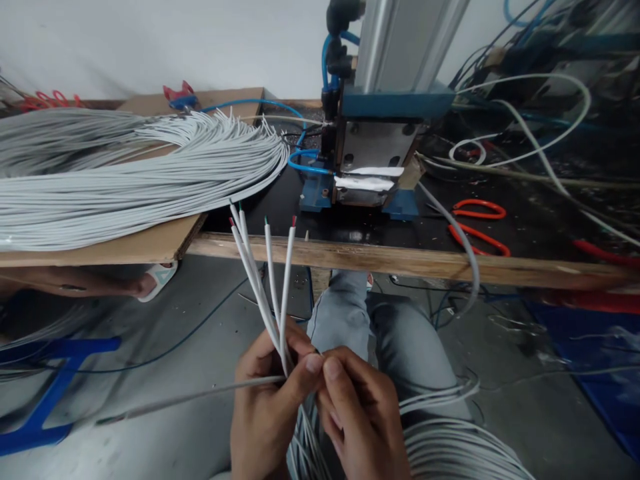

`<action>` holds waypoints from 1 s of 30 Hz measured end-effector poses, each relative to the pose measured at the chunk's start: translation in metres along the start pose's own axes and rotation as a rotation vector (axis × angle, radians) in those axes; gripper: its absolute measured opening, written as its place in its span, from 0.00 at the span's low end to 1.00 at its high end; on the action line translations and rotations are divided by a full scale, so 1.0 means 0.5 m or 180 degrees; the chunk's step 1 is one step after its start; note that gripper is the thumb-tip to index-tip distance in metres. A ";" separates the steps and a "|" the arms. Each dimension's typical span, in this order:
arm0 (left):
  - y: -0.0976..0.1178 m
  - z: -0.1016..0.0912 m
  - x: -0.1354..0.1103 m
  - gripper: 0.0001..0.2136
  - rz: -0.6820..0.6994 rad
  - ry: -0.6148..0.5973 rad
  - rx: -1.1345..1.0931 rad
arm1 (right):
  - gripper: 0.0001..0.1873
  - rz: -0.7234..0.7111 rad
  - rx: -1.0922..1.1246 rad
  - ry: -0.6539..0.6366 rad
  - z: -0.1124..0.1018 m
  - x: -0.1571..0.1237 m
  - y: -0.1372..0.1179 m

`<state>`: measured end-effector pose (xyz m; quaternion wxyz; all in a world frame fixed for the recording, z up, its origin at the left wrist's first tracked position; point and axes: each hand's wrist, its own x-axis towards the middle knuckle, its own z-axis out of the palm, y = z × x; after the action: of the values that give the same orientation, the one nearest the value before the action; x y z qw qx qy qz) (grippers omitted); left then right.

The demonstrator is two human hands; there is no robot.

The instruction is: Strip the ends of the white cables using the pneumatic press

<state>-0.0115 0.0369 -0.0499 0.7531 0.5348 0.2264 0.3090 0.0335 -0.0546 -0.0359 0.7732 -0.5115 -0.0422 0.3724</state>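
Several thin white cables point(289, 280) rise out of my left hand point(270, 407), with red and green wire tips showing at their upper ends. My left hand is closed around them, its thumb and forefinger pinched together. One more grey-white cable point(200, 395) sticks out from it to the left, blurred, with a dark green tip. My right hand point(360, 407) is closed too, thumb against fingers, its fingertips meeting those of my left. A small dark bit shows between the fingertips; what the right hand pinches is mostly hidden. Below, a bundle of cables point(307, 443) hangs between my hands.
A large coil of white cable point(150, 180) lies on cardboard point(150, 256) at left. A press-like machine point(380, 147) with blue air hoses stands on the bench point(350, 257). Orange-handled scissors point(480, 210) lie right of it. More cable point(465, 447) rests by my legs. Another person's foot point(150, 283) shows left.
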 end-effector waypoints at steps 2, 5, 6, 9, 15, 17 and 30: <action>-0.005 0.009 0.007 0.09 -0.0028 -0.0003 -0.0278 | 0.33 -0.0052 0.0105 0.0020 0.000 0.002 0.001; -0.008 0.009 0.016 0.10 -0.0074 -0.0122 -0.0582 | 0.31 0.0187 0.0636 -0.0300 -0.001 0.006 0.006; -0.008 0.006 0.017 0.10 -0.0068 -0.0212 -0.0644 | 0.31 0.0286 0.0776 -0.0455 -0.003 0.008 0.008; -0.007 -0.006 0.019 0.11 -0.0037 -0.0366 -0.0673 | 0.28 0.0358 0.1112 -0.0920 -0.010 0.015 0.019; -0.008 -0.014 0.017 0.12 -0.0009 -0.0312 -0.0466 | 0.28 0.0280 0.1060 -0.1082 -0.017 0.022 0.025; -0.008 -0.012 0.018 0.12 -0.0037 -0.0333 -0.0475 | 0.29 0.0254 0.1012 -0.1050 -0.018 0.021 0.025; -0.019 -0.007 0.013 0.11 -0.0067 -0.0236 -0.0370 | 0.26 0.0011 0.0955 -0.0709 -0.015 0.019 0.032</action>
<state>-0.0071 0.0418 -0.0599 0.7939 0.4989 0.1856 0.2938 0.0353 -0.0511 -0.0553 0.8307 -0.3462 -0.0707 0.4303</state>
